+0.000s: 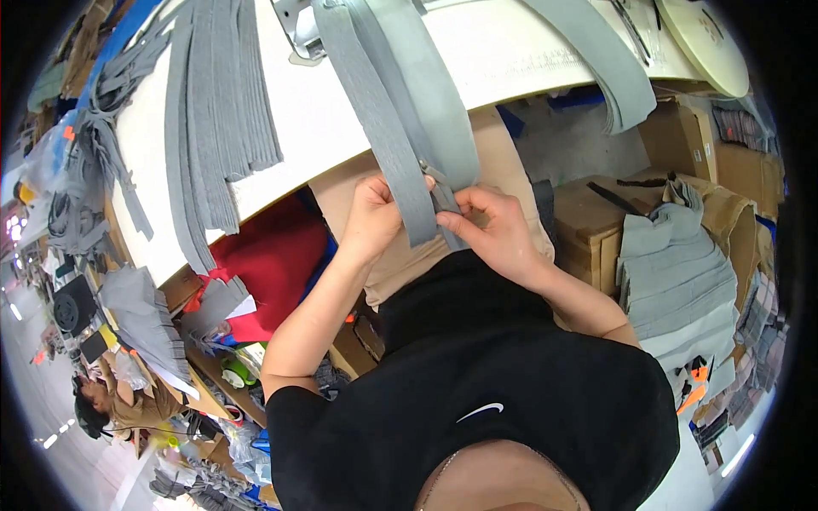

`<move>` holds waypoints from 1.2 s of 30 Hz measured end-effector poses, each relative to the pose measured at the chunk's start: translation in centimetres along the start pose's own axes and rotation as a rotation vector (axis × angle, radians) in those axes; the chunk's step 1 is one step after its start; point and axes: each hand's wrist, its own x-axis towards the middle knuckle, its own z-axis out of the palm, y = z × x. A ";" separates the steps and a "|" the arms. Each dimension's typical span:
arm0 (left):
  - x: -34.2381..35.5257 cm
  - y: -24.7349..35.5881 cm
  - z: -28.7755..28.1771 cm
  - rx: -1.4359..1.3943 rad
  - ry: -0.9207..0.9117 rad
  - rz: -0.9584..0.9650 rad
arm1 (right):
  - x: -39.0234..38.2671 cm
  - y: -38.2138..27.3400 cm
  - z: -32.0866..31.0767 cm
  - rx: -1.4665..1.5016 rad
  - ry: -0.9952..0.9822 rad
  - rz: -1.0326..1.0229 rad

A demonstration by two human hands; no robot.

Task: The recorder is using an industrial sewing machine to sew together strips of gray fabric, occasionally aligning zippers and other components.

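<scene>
A long grey textured strip [366,94] hangs from the white table's edge toward me, beside a wider, paler grey band [434,85]. My left hand [375,217] is closed at the strip's left edge, its fingertips partly behind it. My right hand [494,230] pinches a short folded grey piece [447,200] at the strip's right side, thumb and index finger pressed on it. A small metal piece [430,170] shows just above, between my hands; what it is, I cannot tell. Beige cloth [503,149] lies below them.
Grey strips [217,102] lie on the white table [136,192], near a metal fitting [302,38] and pale disc [699,43]. Red cloth [273,255] sits underneath. Cardboard boxes [596,247] and stacked grey cloth [673,281] stand right. A co-worker [136,404] works at lower left.
</scene>
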 end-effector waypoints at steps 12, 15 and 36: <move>-3.1 -0.1 0.6 0.128 -0.049 -0.130 | -3.2 -0.3 -0.8 -0.089 0.012 -0.121; -3.1 0.3 1.0 0.154 -0.035 -0.177 | -3.4 -0.3 -0.8 -0.064 0.015 -0.147; -1.7 4.3 0.3 -0.317 -0.030 0.264 | -3.4 -0.2 -3.3 -0.574 0.166 -1.087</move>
